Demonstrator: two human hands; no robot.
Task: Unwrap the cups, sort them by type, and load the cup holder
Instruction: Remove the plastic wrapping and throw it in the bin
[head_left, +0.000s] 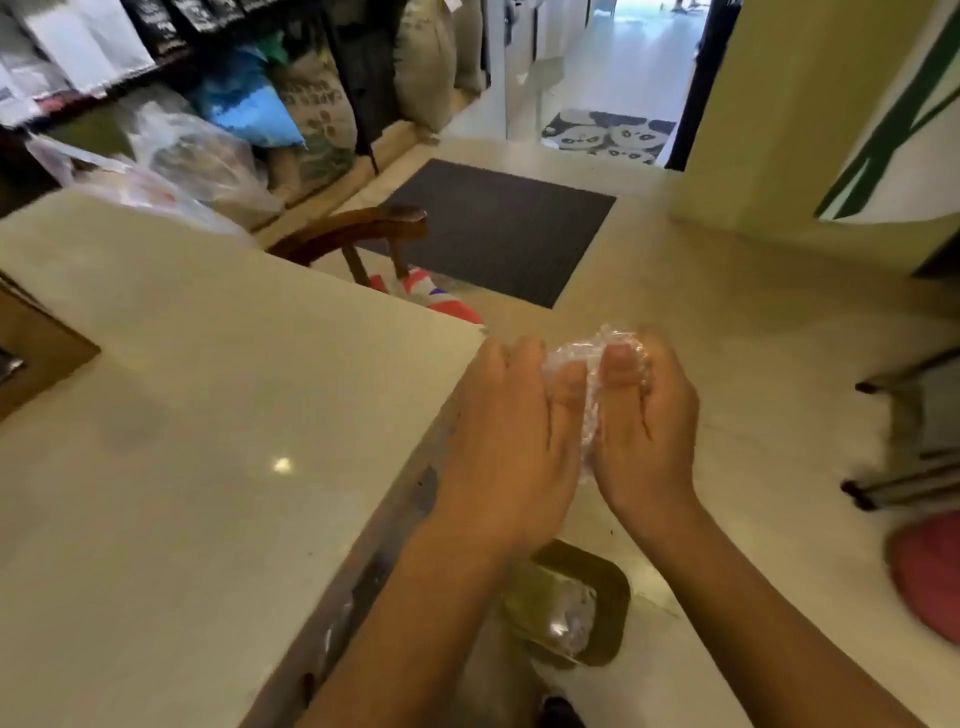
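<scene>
My left hand (511, 441) and my right hand (649, 421) are pressed together just past the right edge of the white counter (208, 441). Between them is a crumpled ball of clear plastic wrap (592, 364), squeezed by the fingers of both hands. Below my forearms, on the floor, stands a dark olive bin (613, 571) with more crumpled clear plastic inside. No cups and no cup holder are in view.
A brown cardboard box (36, 348) sits at the counter's left edge. A wooden chair (358, 234) stands beyond the counter, with clear plastic bags (197, 161) and sacks behind. A dark floor mat (498, 228) lies ahead. Stool legs (904, 467) stand at right.
</scene>
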